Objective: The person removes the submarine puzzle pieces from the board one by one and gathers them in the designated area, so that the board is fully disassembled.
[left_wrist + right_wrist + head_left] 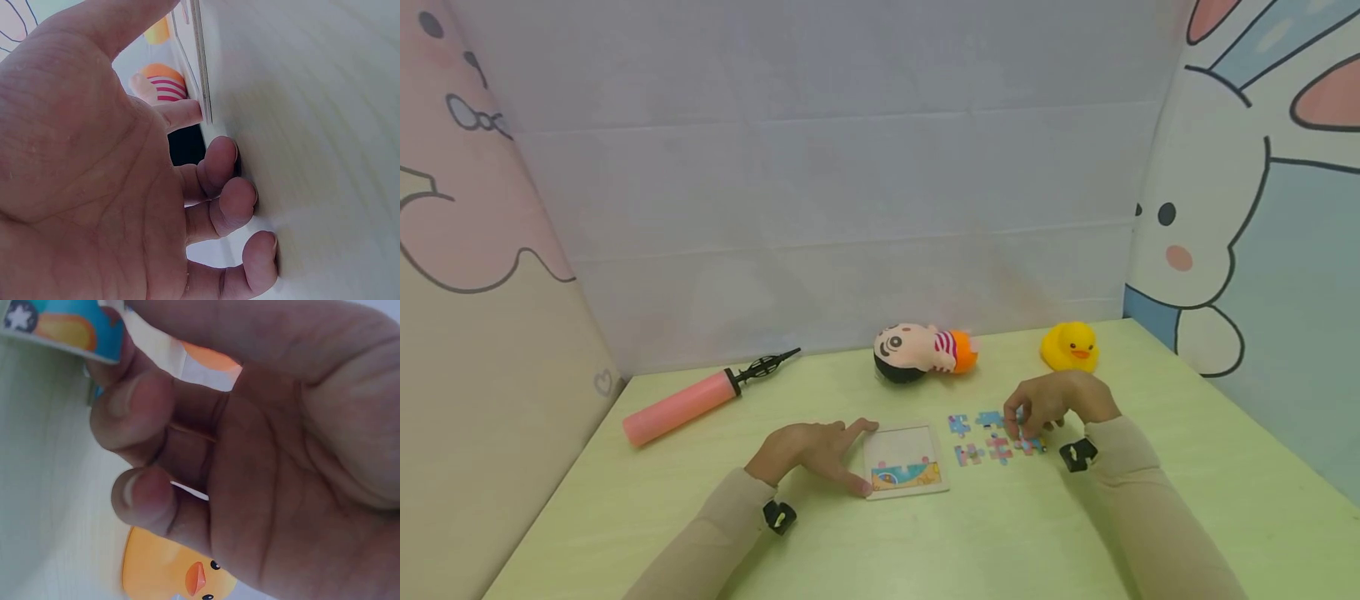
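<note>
A square, light puzzle tray (901, 442) lies on the table, with joined picture pieces (910, 477) along its near side. At the tray's left edge, my left hand (822, 450) is spread, with index finger and thumb touching its far and near corners. In the left wrist view, the other fingertips (237, 203) rest on the table. My right hand (1047, 402) is over the right end of the loose puzzle pieces (998, 448). It pinches a blue and orange puzzle piece (69, 328), tilted up from the table in the right wrist view; the fingers partly hide it.
Behind the pieces lies a doll (917, 350) with a striped top and orange bottom. A yellow rubber duck (1070, 347) sits at the back right, beyond my right hand. At the back left is a pink hand pump (681, 408) with a black nozzle. Walls border the table.
</note>
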A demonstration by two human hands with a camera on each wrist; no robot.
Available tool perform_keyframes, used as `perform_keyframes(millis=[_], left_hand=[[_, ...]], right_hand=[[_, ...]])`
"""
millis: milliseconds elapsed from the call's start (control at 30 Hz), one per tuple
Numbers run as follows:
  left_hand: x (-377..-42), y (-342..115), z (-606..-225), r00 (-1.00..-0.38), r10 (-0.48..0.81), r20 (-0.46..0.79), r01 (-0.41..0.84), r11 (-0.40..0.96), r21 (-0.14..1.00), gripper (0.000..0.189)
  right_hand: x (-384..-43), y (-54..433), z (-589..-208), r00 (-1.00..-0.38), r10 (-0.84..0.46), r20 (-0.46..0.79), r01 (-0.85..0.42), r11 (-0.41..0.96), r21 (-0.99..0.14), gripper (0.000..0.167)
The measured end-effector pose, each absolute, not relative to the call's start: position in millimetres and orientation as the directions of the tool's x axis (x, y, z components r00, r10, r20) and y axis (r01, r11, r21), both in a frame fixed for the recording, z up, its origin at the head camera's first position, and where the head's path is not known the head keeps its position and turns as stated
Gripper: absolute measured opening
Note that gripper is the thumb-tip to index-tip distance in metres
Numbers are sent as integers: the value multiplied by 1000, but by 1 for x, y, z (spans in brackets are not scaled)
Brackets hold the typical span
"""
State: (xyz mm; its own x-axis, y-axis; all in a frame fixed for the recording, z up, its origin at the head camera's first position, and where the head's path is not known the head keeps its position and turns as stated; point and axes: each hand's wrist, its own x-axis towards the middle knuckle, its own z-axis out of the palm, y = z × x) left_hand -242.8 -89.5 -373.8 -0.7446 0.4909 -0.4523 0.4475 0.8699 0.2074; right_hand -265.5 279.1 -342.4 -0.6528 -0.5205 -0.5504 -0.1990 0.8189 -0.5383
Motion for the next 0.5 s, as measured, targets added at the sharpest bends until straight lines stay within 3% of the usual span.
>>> perform_keyframes(millis=[500], left_hand=[[-243,-90,-375,-742,493,-454,450,868,208,95]], right_hand=[[-261,277,-341,-728,-445,-522,-207,868,-451,7]])
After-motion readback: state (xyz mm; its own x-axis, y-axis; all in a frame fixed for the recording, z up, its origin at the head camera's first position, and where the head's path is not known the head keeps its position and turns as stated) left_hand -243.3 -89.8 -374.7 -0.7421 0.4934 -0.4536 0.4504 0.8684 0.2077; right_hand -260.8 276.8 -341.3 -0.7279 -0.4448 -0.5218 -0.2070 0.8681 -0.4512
